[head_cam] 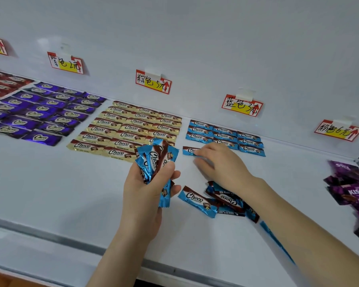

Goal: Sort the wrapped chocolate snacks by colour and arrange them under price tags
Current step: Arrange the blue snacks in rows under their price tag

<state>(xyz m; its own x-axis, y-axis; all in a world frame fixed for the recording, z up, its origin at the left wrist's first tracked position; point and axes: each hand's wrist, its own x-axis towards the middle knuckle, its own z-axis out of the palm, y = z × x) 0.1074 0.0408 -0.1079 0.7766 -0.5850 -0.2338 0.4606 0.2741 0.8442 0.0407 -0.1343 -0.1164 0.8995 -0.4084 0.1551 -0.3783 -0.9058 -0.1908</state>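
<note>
1. Gripping a fanned bunch of blue snacks (153,160), the left hand (145,183) has fingers and thumb curled round them, raised off the shelf (71,183).
2. The right hand (222,162), just right of the left one, lies palm down with its fingers stretched out. The fingertips rest on the right end of a single blue snack (189,151) lying flat on the shelf.
3. Just beyond the right hand's fingertips lie the blue rows (224,134), under the blue price tag (242,105) on the back wall.
4. Beneath the right wrist, between the two forearms, sits a loose blue pile (216,200), its wrappers overlapping.
5. Beyond the left hand lie the gold rows (129,129). Further left are the purple rows (44,112), then the red rows (2,83).
6. Well to the right of the right hand is a heap of dark purple packets (352,187).
</note>
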